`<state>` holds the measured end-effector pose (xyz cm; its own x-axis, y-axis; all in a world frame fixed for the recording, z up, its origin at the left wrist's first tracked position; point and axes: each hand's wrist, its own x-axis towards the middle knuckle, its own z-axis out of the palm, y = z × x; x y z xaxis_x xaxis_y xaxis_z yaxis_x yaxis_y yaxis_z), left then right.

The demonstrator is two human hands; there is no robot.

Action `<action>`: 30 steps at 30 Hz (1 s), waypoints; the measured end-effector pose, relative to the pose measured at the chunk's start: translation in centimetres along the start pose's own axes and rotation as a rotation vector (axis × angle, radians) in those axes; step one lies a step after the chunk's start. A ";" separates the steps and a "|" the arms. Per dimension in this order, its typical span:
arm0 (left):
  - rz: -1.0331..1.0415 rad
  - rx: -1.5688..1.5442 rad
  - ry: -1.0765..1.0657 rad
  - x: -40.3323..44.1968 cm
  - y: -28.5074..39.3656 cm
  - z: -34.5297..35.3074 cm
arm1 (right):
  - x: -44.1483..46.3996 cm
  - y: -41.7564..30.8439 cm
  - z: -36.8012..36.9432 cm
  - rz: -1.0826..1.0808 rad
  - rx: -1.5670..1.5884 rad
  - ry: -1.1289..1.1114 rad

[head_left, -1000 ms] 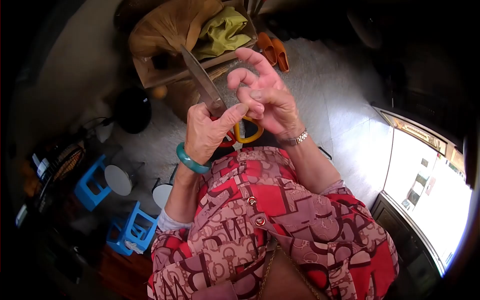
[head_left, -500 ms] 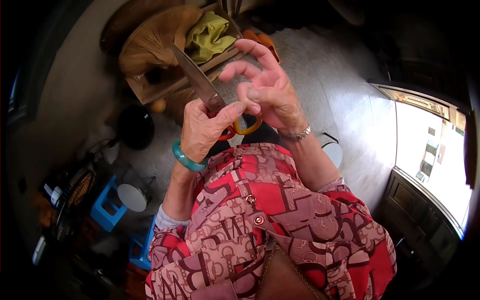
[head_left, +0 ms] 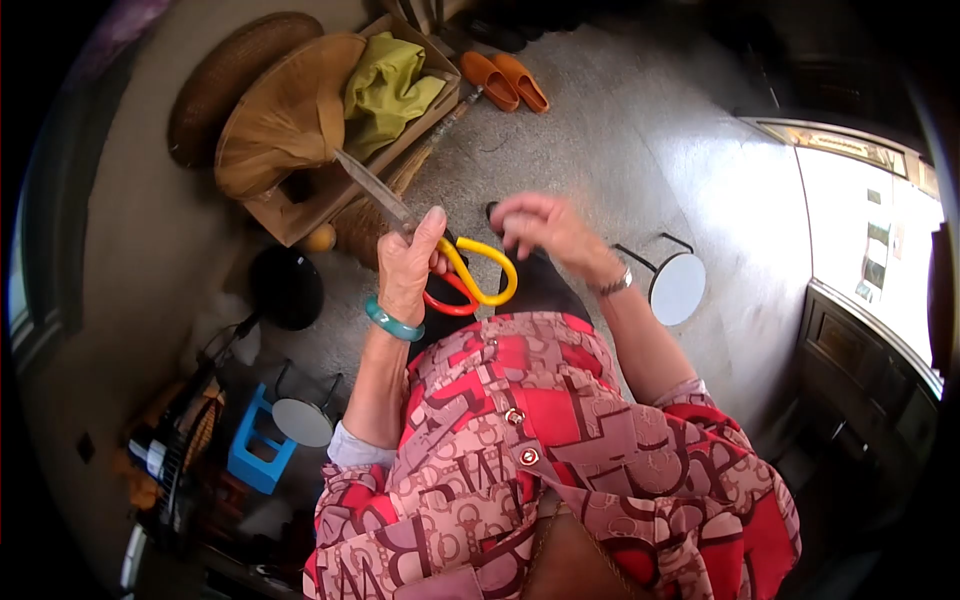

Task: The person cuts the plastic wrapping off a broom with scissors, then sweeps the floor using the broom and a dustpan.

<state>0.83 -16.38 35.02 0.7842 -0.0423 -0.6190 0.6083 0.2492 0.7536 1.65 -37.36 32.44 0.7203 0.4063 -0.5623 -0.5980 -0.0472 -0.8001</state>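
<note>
My left hand (head_left: 407, 270), with a green bangle at the wrist, is closed round the middle of a pair of scissors (head_left: 485, 272). The metal blades are together and point up and to the left. One handle loop is yellow and the other red; both stick out to the right of my fingers. My right hand (head_left: 552, 232), wearing a metal watch, hovers right of the yellow loop, apart from it. Its fingers are bent and blurred by motion, and whether anything is between them does not show.
A box (head_left: 300, 215) at upper left holds a yellow-green cloth (head_left: 390, 90) and a fan-shaped brown item (head_left: 285, 110). Orange slippers (head_left: 505, 80) lie on the floor. A round stool (head_left: 678, 288) stands right, another (head_left: 302, 422) lower left, beside a blue stool (head_left: 262, 440).
My right hand has moved away from the scissors to the right. The scissors' yellow loop now shows whole. The view has shifted, bringing the right stool and the slippers more fully into sight.
</note>
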 end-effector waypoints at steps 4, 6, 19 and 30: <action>-0.176 -0.002 0.058 3.4 -5.0 0.3 | -1.3 6.2 1.9 0.115 0.339 -0.142; -0.272 0.002 0.045 5.1 -7.7 0.8 | -1.3 8.8 2.1 0.154 0.424 -0.120; -0.692 0.186 -0.322 20.4 -24.9 4.3 | 7.5 20.4 -6.3 0.434 0.523 0.031; 0.021 1.481 0.215 51.9 -40.7 -10.9 | 14.1 32.0 -13.9 0.533 0.418 0.383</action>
<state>15.42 -18.14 -30.14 0.8418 0.1211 -0.5261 0.2702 -0.9382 0.2163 -2.41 -45.80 -3.97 0.3242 0.0784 -0.9427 -0.9258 0.2310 -0.2992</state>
